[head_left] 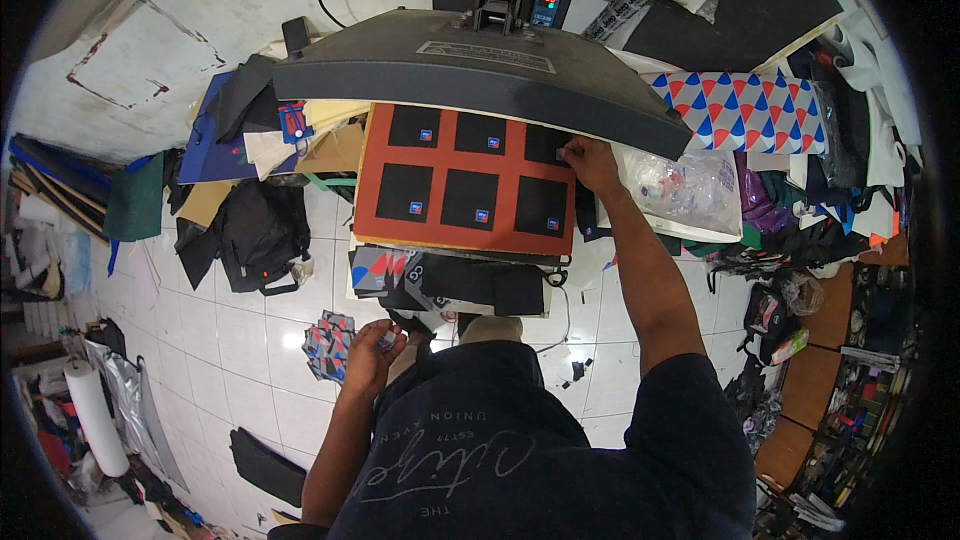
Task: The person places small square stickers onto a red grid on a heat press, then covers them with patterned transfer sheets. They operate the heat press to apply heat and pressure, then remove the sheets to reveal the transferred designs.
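Note:
An open heat press (480, 65) stands in front of me, its dark upper plate raised over an orange lower pad (365, 195). Several black fabric squares (470, 198) lie on the pad, most with a small blue-and-red label. My right hand (590, 162) reaches to the far right square and pinches a small label (563, 152) onto it. My left hand (372, 355) hangs low by my hip, fingers closed on a few small labels (386, 339). More patterned pieces (328, 342) lie on the floor just beside it.
A black backpack (255, 230) sits on the white tiled floor to the left. Patterned red, blue and grey cloth (745, 110) and a clear plastic bag (685, 190) lie to the right. Black fabric pieces (470, 285) hang below the pad. A white roll (95, 415) leans at lower left.

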Available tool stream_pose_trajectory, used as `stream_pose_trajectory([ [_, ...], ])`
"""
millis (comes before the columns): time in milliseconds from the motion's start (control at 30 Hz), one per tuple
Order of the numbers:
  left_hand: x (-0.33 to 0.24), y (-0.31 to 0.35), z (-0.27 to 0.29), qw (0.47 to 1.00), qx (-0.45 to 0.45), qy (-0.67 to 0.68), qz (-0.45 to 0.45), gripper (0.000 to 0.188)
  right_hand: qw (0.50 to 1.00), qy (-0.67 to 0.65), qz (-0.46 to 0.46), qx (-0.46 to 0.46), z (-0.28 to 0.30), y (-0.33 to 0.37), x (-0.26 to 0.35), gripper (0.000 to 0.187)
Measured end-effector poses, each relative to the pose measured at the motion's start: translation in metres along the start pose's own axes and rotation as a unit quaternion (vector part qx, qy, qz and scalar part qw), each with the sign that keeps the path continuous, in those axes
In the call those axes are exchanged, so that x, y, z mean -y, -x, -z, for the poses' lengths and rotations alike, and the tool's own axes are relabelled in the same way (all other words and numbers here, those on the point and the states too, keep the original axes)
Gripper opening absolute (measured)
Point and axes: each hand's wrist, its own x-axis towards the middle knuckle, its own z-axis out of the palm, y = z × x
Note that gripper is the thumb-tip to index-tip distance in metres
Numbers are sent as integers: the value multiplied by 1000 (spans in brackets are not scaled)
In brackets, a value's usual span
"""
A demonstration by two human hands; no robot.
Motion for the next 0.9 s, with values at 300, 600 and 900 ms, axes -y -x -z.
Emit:
stream_pose_trajectory([
  [300, 9, -10, 14, 995, 29, -80, -48, 22, 999, -44, 20, -8, -1, 1, -2, 17],
  [600, 8, -7, 13, 1000, -3, -18, -2, 20, 996, 32, 83, -17, -5, 2, -9, 16],
  [900, 4, -4, 13, 998, -7, -53, -19, 19, 996, 34, 35, -77, 5, 3, 5, 22],
])
